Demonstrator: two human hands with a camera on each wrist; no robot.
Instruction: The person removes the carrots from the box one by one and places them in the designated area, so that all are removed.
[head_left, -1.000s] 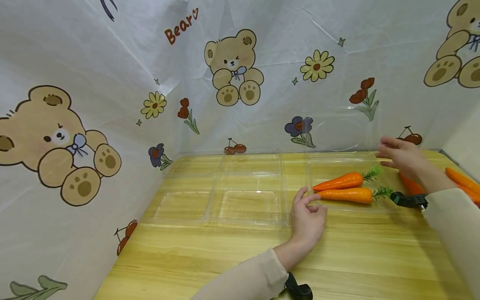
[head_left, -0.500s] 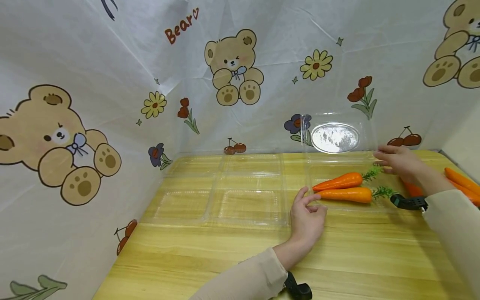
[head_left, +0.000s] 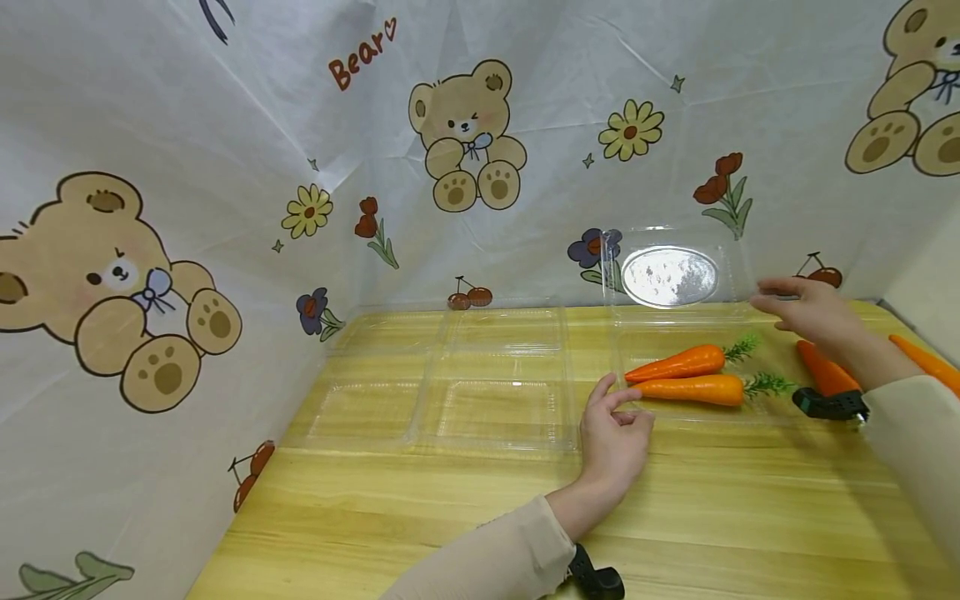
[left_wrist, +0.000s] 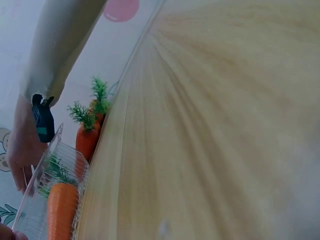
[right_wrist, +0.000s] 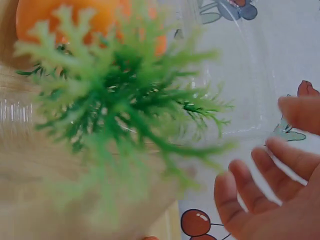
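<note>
Two orange carrots (head_left: pixel 686 390) with green leafy tops lie side by side in a clear plastic container (head_left: pixel 693 417). Its hinged lid (head_left: pixel 670 275) stands raised at the back, with a bright oval reflection. At the front left corner, my left hand (head_left: pixel 617 442) pinches the container's rim; its fingertips (left_wrist: pixel 19 235) just show in the left wrist view. My right hand (head_left: pixel 813 318) hovers off the lid's right side, holding nothing. In the right wrist view its fingers (right_wrist: pixel 290 157) are loosely spread, apart from the lid, while a blurred carrot top (right_wrist: pixel 120 100) fills the foreground.
Two more clear containers (head_left: pixel 495 447) with lids folded back lie to the left on the wooden table (head_left: pixel 420 517). Several carrots (head_left: pixel 825 368) rest at the right, beside and below my right forearm. A bear-print sheet (head_left: pixel 540 183) hangs behind and at the left.
The lid has tilted, and its oval reflection has appeared. My right hand dipped to the lid's edge, then moved away slightly up and right. My left hand has stayed put.
</note>
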